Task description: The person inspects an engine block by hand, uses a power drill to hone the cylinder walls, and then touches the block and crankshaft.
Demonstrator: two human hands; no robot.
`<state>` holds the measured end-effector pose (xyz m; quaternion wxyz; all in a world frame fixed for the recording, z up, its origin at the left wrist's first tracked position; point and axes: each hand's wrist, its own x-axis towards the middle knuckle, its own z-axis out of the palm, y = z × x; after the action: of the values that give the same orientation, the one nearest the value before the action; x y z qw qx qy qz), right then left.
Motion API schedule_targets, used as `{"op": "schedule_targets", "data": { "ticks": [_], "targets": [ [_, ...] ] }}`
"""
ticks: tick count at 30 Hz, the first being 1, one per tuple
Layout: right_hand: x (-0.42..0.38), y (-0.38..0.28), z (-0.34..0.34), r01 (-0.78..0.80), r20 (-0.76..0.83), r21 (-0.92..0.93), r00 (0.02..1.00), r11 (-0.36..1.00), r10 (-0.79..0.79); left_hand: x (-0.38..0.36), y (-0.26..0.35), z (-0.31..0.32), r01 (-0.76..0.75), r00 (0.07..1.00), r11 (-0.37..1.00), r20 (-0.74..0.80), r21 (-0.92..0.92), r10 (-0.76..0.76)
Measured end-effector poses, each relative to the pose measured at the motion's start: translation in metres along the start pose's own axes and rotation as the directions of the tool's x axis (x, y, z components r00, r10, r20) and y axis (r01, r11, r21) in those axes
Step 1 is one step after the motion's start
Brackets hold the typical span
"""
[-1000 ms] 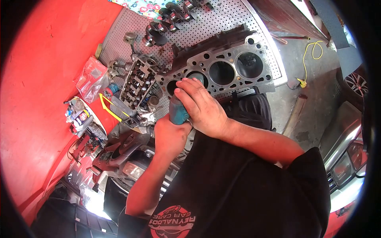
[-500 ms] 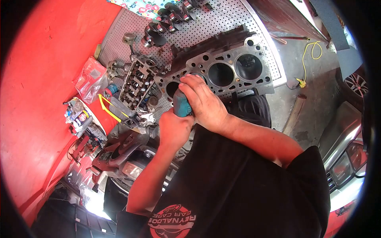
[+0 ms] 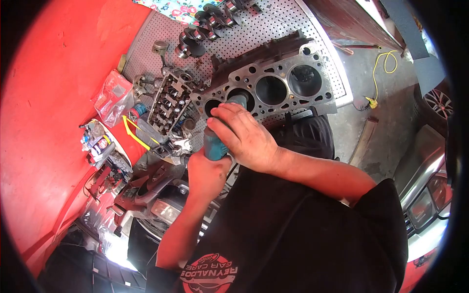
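1. The left hand is closed around the rear of the teal drill; its grip on the handle is partly hidden.
2. The right hand is narrow, its fingers close together and curved over the drill's body, holding it from above. Its palm is hidden.
3. The drill's front end is at the block's second bore from the left; how deep it reaches, I cannot tell.
4. One block lies on the perforated table, with four large bores in its upper face.
5. One cylinder head sits just beside the block's left end, and one crankshaft lies above the block in the view.
6. One piston shows clearly near the head; the other small parts overlap too much to count.
7. One yellow cord lies on the floor at right.
8. The shirt reads "REYNALDOS CAR CARE Center", upside down in view.
9. Print on the plastic bag and the bottle is too small to read.
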<state>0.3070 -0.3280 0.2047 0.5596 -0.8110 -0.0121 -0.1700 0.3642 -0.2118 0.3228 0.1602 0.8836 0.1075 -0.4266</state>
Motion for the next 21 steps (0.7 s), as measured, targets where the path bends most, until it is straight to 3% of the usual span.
{"op": "schedule_targets", "data": {
  "ticks": [13, 21],
  "targets": [
    [0.015, -0.036, -0.014, 0.123, -0.033, 0.042, 0.992, 0.991, -0.122, -0.056, 0.005, -0.026, 0.039, 0.997, 0.990, -0.059, -0.134, -0.048],
    [0.017, -0.045, -0.018, 0.145, -0.021, 0.041, 0.989, 0.989, -0.144, -0.067, 0.004, -0.031, 0.045, 0.996, 0.992, -0.070, -0.114, -0.054]
  ]
}}
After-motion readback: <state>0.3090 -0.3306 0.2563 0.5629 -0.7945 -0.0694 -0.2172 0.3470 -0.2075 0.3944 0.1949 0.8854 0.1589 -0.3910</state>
